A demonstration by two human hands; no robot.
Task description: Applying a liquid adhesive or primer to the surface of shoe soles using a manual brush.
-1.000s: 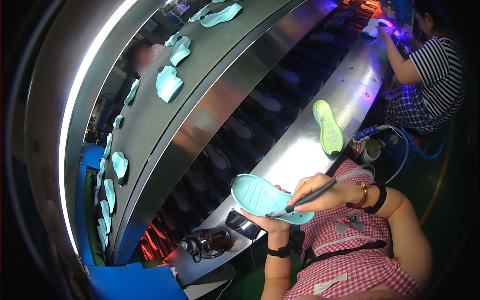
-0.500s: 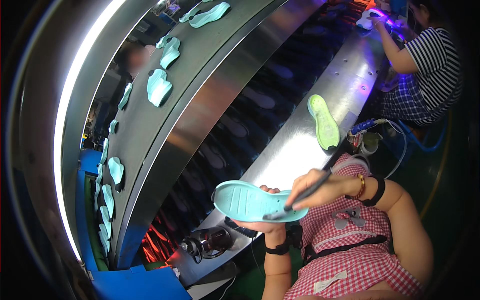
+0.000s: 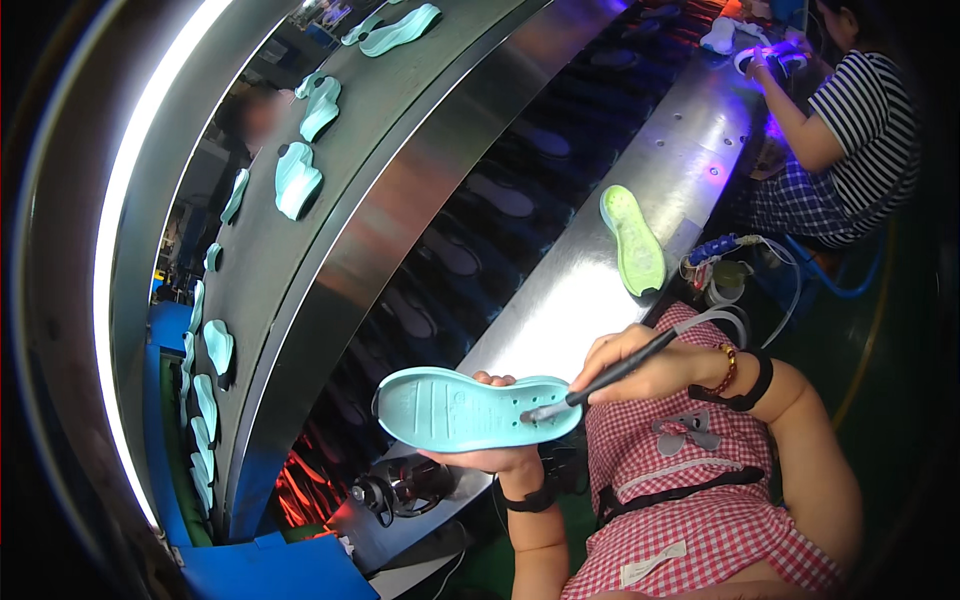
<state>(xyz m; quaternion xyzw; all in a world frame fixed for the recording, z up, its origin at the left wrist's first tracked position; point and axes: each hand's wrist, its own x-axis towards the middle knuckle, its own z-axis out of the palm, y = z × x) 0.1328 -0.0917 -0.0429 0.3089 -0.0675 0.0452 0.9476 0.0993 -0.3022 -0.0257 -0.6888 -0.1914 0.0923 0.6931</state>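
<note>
Left hand (image 3: 490, 459) cradles a turquoise shoe sole (image 3: 445, 408) from below — right hand (image 3: 655, 374) grips a black-handled brush (image 3: 622, 367), tip at the sole's nearer end — beyond that hand lies a lime-green shoe sole (image 3: 637, 245).

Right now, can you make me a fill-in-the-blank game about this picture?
The left hand holds the pale-blue, foot-shaped sole; the slim black tool is in the ____ hand.
The long lime-green sole lies on the shiny ____ bench.
The co-worker's top has black and white ____.
Missing words: right; metal; stripes.
</note>
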